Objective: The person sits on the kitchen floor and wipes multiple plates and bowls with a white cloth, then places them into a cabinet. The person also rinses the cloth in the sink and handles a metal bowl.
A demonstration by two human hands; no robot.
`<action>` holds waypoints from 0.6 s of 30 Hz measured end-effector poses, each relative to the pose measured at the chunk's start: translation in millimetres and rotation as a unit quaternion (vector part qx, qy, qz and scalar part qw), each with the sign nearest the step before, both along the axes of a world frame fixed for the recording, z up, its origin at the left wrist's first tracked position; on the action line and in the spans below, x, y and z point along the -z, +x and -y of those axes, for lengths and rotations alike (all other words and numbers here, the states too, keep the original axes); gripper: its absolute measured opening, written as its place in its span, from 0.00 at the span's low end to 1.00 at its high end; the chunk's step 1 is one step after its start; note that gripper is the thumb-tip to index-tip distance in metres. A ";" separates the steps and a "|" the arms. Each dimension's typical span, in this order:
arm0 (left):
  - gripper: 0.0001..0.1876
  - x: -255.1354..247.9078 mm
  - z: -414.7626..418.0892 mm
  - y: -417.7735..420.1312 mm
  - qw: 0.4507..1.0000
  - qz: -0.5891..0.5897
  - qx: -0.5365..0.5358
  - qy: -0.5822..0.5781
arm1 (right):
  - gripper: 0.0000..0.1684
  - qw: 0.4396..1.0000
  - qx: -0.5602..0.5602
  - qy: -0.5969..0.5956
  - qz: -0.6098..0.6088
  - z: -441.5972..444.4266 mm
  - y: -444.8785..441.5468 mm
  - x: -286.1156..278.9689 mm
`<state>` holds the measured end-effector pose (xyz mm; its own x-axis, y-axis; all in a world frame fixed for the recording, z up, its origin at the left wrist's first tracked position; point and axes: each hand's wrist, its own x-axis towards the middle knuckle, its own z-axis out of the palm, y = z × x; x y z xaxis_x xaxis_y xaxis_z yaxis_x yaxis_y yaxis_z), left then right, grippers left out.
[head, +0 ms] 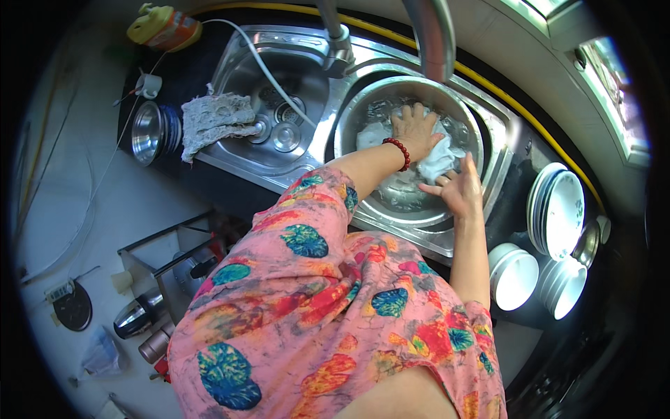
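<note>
A large round metal basin (366, 201) with water stands in the right bowl of a stainless steel sink (309, 173). In it lies a wet white cloth (437, 157). My left hand (416, 131), a red bead bracelet (396, 154) at its wrist, presses on the cloth from above with its fingers spread. At the basin's lower right, my right hand (458, 188) is beside the cloth, palm turned up and fingers apart. The faucet (432, 42) reaches over the basin's far rim.
A grey rag (217, 118) drapes over the left bowl's edge. Metal bowls (146, 133) and a small white cup (149, 85) are at left; a yellow bottle (167, 29) is behind. Stacked plates (564, 214) and white bowls (514, 280) stand at right. A white hose (267, 70) crosses the left bowl.
</note>
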<state>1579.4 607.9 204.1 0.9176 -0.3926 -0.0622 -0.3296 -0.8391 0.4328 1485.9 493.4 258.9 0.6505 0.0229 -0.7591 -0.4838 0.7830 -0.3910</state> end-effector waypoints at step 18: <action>0.13 1.6 16.4 16.8 0.981 0.054 0.065 -0.173 | 0.18 0.994 0.106 0.037 0.012 -10.2 14.1 10.2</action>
